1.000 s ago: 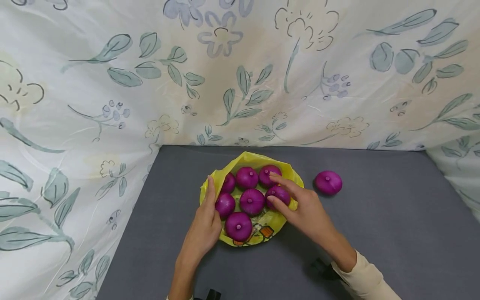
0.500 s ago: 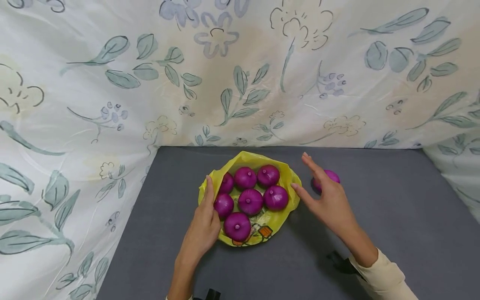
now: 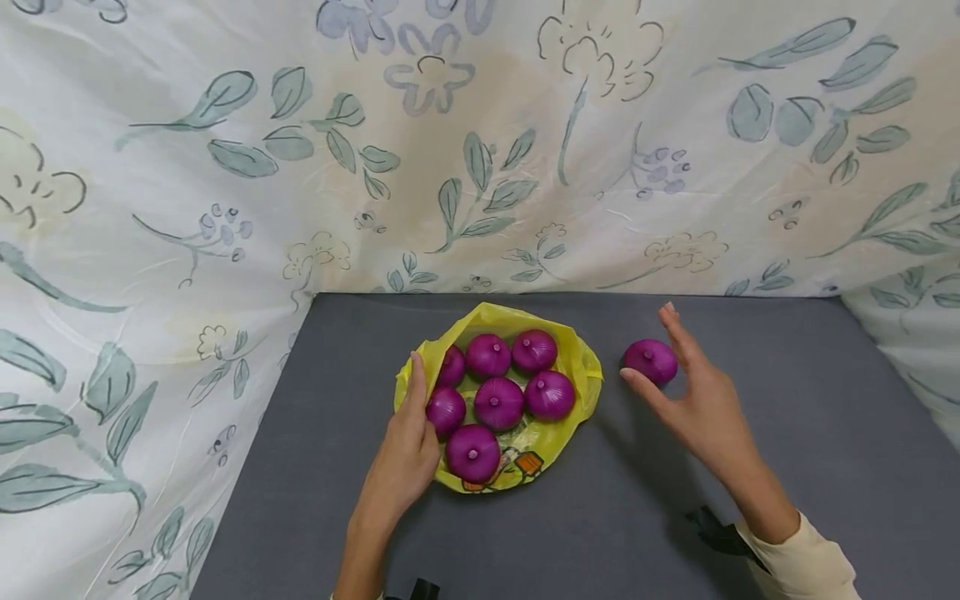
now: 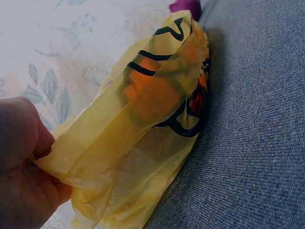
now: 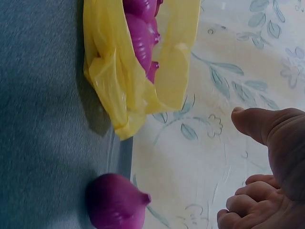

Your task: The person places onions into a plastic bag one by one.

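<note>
A yellow plastic bag [image 3: 587,390] with printed drawings stands with its mouth spread, and several purple onions [image 3: 499,403] lie inside. My left hand [image 3: 401,458] holds the bag's left rim; in the left wrist view its thumb and fingers pinch the yellow film [image 4: 119,143]. One loose onion [image 3: 649,360] rests on the grey cloth to the right of the bag. Beside that onion is my right hand [image 3: 708,408], thumb and fingers spread apart and holding nothing. The right wrist view has the loose onion [image 5: 114,202] below the bag [image 5: 107,71], apart from the hand [image 5: 288,152].
Grey cloth [image 3: 315,500] covers the table under everything. A white sheet [image 3: 480,208] printed with flowers and leaves hangs behind the table and along its left side. A black strap [image 3: 716,529] is at the right wrist.
My right hand has left an onion in the bag and moved right, to beside the loose onion. The left hand has stayed at the bag's rim.
</note>
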Demonstrator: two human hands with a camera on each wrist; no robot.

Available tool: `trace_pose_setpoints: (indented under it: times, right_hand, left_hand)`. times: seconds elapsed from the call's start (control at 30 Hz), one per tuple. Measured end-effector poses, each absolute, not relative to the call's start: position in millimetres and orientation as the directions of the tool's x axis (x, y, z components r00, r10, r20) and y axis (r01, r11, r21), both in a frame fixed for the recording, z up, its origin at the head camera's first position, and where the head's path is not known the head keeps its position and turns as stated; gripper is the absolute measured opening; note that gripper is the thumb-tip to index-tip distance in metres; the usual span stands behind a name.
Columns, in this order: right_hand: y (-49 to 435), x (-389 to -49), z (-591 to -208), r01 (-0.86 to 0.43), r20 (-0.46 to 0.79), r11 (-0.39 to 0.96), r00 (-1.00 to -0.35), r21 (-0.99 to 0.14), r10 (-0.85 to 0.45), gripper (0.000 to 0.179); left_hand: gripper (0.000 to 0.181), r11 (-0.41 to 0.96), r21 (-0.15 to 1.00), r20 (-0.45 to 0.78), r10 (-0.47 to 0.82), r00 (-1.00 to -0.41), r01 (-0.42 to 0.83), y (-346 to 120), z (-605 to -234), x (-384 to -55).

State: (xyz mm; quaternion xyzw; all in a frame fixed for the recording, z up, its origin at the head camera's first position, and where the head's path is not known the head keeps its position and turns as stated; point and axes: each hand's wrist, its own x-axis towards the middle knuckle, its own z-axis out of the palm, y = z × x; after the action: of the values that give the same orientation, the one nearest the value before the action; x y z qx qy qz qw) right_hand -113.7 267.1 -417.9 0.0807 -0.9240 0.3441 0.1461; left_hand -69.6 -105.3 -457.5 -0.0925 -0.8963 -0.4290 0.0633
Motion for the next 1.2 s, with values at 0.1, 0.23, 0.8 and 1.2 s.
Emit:
trace_pose_setpoints:
  times: [0.1, 0.23, 0.8, 1.2]
  right_hand:
    - [274, -112, -417, -0.198, 0.288, 0.764, -0.957, -0.614, -0.017, 0.106]
    - [283, -111, -417, -0.155, 0.252, 0.775, -0.968, -0.613, 0.006, 0.111]
    - [327, -102, -429, -0.102, 0.221, 0.761, -0.974, -0.640, 0.055, 0.123]
    - [357, -96, -433, -0.055, 0.194, 0.758, -0.976, -0.651, 0.096, 0.119]
  left_hand:
    - [0.092, 0.611, 0.759, 0.195, 0.115, -0.974, 0.224, -105, -458, -70]
    - [0.094, 0.611, 0.761, 0.189, 0.115, -0.975, 0.219, -104, -460, -70]
    - [0.092, 0.618, 0.759, 0.178, 0.105, -0.978, 0.204, -103, -460, -70]
    - [0.090, 0.621, 0.753, 0.191, 0.108, -0.976, 0.216, -104, -461, -70]
